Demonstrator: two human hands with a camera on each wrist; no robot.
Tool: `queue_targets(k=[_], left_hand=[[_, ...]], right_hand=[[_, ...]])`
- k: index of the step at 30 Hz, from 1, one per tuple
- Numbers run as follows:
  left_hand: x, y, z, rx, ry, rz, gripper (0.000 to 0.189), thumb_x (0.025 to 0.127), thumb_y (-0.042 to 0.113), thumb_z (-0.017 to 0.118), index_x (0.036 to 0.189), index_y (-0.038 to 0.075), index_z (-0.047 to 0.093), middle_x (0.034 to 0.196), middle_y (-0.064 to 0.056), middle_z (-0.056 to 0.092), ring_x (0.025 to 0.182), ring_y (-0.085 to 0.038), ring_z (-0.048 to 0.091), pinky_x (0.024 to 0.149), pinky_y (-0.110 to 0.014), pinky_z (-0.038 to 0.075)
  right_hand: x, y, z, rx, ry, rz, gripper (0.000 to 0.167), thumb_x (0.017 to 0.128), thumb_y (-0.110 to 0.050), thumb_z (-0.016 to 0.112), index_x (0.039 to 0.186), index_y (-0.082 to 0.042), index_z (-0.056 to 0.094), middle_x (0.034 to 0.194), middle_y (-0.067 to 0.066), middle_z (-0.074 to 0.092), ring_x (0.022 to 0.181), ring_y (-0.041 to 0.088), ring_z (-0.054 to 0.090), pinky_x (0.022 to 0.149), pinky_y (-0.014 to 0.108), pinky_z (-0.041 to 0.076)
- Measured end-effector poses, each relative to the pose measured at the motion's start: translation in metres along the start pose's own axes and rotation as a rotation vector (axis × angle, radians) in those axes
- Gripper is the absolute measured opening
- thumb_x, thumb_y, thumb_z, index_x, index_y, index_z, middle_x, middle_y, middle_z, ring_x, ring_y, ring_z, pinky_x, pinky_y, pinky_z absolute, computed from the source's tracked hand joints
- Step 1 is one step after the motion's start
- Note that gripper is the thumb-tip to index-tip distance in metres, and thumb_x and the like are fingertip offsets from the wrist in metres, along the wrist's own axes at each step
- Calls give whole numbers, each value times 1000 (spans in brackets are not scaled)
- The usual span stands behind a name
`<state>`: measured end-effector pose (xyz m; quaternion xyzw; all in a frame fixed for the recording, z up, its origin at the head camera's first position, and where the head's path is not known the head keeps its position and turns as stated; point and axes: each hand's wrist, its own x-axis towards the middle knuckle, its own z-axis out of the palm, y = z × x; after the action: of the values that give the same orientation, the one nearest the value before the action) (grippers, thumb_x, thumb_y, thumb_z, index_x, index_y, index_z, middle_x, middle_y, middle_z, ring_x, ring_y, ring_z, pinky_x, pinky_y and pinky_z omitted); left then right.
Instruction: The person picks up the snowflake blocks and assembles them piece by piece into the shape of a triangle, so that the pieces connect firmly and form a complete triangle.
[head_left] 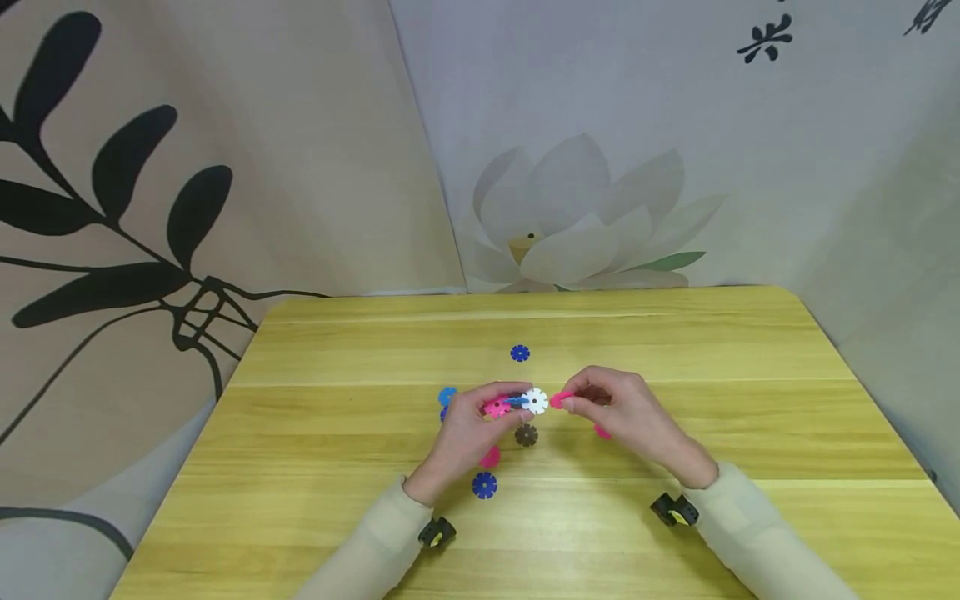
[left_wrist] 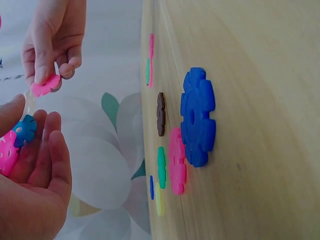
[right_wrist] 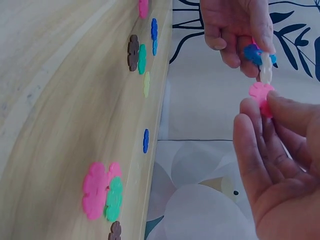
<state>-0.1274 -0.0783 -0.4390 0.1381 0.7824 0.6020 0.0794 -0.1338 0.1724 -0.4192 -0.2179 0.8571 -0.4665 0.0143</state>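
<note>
My left hand [head_left: 474, 429] holds a short chain of notched plastic discs: a pink disc [head_left: 497, 407], a blue disc [left_wrist: 25, 130] and a white disc [head_left: 535, 401] at its right end. The thumb and fingers are on either side of the chain. My right hand [head_left: 626, 412] pinches another pink disc [right_wrist: 261, 95] between thumb and fingers. Its edge meets the white disc in the right wrist view; whether the notches interlock, I cannot tell. Below the chain lies a brown disc [head_left: 527, 435] on the table.
On the wooden table [head_left: 337, 483], a dark blue disc [head_left: 520, 353] lies beyond the hands and another blue disc [head_left: 484, 485] lies nearer. Loose pink [right_wrist: 94, 190], green [right_wrist: 114, 199] and pale yellow [right_wrist: 146, 84] discs lie around. A patterned backdrop [head_left: 600, 100] stands behind the table.
</note>
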Motion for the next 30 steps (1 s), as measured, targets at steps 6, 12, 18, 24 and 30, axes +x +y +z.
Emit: queue_targets(k=[6,12,18,24,30], left_hand=[[-1,0,-1,-1,0,-10,34,93,24,80,126,20,74,111,-3,75,59,-19,54,46,-18,40],[-2,2,-1,9,2,-18,34,93,26,80,126,21,75,102,0,74,53,-10,44,44,-18,36],[-3,4,-1,-6,-3,-11,33,94,24,79,127,18,75,73,1,58,48,-10,35,42,-18,29],[-4,4,-1,-51,0,-13,33,93,17,79,126,14,75,83,-4,67,49,-8,36,42,-17,31],[-3,3,-1,-61,-2,-8,35,93,15,79,127,13,73,101,-5,72,55,-12,47,46,-17,39]], right_hand=[[1,-2,2,16,8,-26,5,96,-15,75,100,-15,73,91,-3,74,71,13,64,61,25,55],[2,-4,4,31,17,-45,6,95,-14,76,100,-14,73,92,-5,74,74,9,67,64,25,57],[3,-6,7,28,39,-72,7,93,-12,78,98,-15,74,86,-8,73,58,8,56,50,23,48],[5,-8,13,26,83,-157,8,90,-7,80,95,-12,75,87,-7,74,64,7,61,54,24,53],[7,-10,17,38,107,-153,9,90,-7,80,94,-13,76,86,-7,74,63,10,61,54,24,53]])
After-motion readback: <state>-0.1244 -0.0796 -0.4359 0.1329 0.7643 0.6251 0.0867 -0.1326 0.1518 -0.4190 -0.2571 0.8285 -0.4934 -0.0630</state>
